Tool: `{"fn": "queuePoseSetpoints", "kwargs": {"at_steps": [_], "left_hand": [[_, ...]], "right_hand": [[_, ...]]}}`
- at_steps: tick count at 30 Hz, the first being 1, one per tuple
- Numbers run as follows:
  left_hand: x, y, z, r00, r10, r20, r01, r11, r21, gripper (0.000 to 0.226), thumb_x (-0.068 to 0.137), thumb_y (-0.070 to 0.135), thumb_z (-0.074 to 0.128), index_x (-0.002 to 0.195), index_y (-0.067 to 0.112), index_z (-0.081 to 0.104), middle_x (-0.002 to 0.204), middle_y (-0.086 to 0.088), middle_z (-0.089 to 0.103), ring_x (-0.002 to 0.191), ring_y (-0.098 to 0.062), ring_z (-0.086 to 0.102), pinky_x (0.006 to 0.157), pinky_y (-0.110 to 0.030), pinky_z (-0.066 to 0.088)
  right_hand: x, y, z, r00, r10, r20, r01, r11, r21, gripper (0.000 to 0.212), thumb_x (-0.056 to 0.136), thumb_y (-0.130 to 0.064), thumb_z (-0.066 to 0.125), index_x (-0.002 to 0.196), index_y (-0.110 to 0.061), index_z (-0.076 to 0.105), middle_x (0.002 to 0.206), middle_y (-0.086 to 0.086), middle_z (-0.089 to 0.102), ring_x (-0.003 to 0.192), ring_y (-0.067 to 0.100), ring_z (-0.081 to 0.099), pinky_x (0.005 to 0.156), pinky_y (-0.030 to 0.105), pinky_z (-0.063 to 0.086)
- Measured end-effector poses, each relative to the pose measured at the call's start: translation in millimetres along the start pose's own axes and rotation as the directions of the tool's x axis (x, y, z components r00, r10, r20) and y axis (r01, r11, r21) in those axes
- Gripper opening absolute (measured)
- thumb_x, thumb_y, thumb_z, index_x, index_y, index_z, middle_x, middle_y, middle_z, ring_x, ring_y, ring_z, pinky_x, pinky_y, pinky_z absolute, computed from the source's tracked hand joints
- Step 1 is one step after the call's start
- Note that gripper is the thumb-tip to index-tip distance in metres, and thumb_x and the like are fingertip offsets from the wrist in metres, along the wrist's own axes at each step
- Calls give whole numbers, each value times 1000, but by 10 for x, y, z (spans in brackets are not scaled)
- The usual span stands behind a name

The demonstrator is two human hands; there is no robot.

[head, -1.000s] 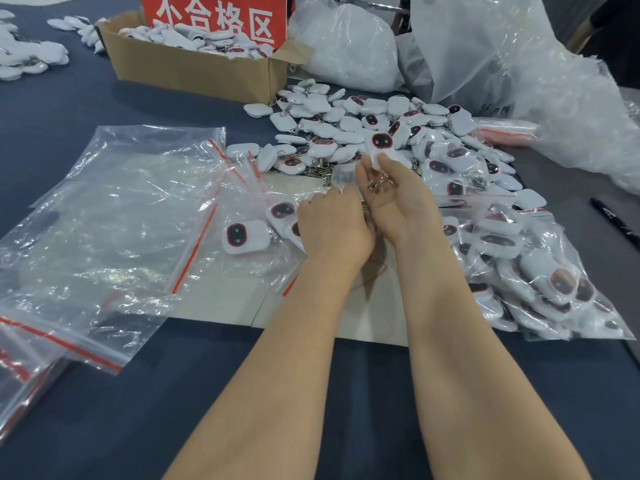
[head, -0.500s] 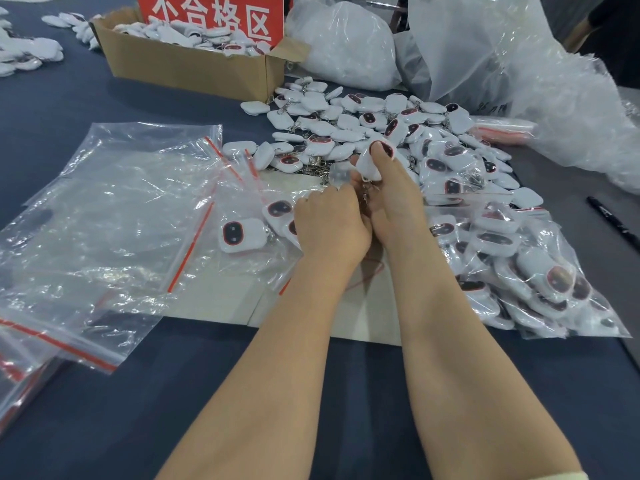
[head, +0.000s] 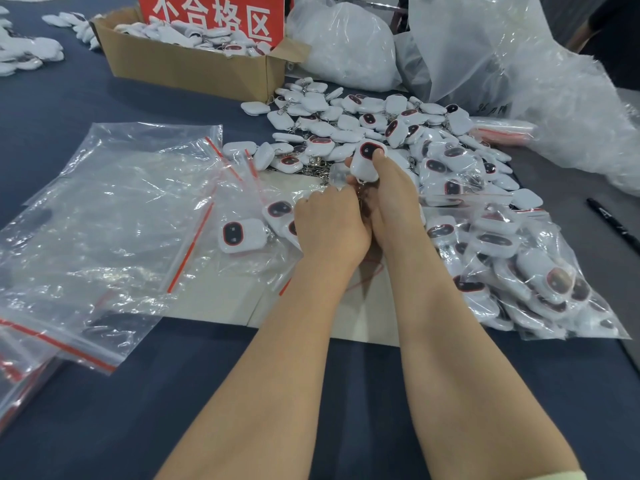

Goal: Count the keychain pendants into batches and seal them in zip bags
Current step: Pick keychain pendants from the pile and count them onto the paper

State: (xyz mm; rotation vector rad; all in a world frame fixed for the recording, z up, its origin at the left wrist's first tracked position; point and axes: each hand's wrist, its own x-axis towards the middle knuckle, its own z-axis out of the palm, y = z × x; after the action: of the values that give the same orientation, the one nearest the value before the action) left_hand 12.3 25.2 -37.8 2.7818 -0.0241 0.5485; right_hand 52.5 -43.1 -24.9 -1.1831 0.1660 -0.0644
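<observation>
A white pendant [head: 365, 162] with a dark oval face and a red rim is held upright in the right grip [head: 391, 202]; the thumb is laid on its face and the fingers are curled behind it. The left grip [head: 329, 230] is pressed against the base of the right one, knuckles up and fingers curled under. What is held inside it is hidden, so whether it has hold of anything cannot be told.

Just behind both grips a loose pile of pendants [head: 349, 136] with metal rings is spread on the dark blue counter [head: 86, 410]. To the right, filled zip bags [head: 530, 271] are stacked, touching the right forearm. To the left, empty zip bags [head: 114, 216] with red strips are lying flat. A few pendants are seen inside one partly filled bag [head: 239, 235] beside the left grip. A pale sheet [head: 370, 306] is placed under the working area.

At the back a cardboard box [head: 194, 69] with more pendants is standing, with a red sign [head: 214, 19] above it. A black pen [head: 613, 225] is lying at the far right.
</observation>
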Motion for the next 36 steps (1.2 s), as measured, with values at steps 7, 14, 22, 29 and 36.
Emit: {"fn": "queuePoseSetpoints", "kwargs": {"at_steps": [7, 14, 22, 29, 36], "left_hand": [[-7, 4, -14, 1000, 1, 7, -1, 1000, 9, 21, 87, 23, 48, 102, 16, 61, 100, -10, 65, 96, -34, 58, 70, -34, 27], [1, 18, -40, 998, -32, 62, 32, 999, 9, 27, 88, 20, 48, 113, 12, 54, 109, -11, 62, 102, -34, 56, 79, -37, 35], [-33, 46, -98, 994, -94, 58, 98, 994, -55, 40, 84, 25, 54, 123, 19, 49, 109, -7, 61, 109, -31, 49, 87, -41, 23], [9, 31, -183, 984, -132, 122, 150, 977, -153, 18, 83, 12, 52, 84, 24, 39, 92, -4, 64, 99, -30, 57, 88, -38, 23], [59, -29, -294, 943, -328, 55, 283, 706, -649, 22, 91, 12, 49, 111, 15, 56, 106, -6, 65, 101, -26, 60, 90, -39, 46]], "right_hand": [[-6, 17, -5, 997, -83, 2, 83, 989, -119, 27, 100, -19, 47, 80, -11, 65, 72, 4, 68, 61, 13, 62, 58, 24, 51], [12, 54, -17, 992, -92, 87, 110, 969, -219, 16, 94, -1, 51, 93, -10, 64, 94, 11, 69, 88, 22, 64, 85, 38, 52], [-8, -48, 10, 981, -196, 6, 188, 929, -319, 8, 93, 1, 51, 97, -3, 56, 85, 10, 59, 55, 2, 61, 53, 17, 48], [-21, -210, 30, 990, -128, -65, 101, 944, -314, 5, 91, -7, 54, 95, -3, 55, 85, 13, 63, 71, 22, 65, 79, 39, 57], [-90, -412, 110, 986, -162, -34, 141, 929, -342, 19, 90, -15, 61, 75, -12, 50, 76, 5, 51, 71, 21, 52, 69, 31, 54]]}}
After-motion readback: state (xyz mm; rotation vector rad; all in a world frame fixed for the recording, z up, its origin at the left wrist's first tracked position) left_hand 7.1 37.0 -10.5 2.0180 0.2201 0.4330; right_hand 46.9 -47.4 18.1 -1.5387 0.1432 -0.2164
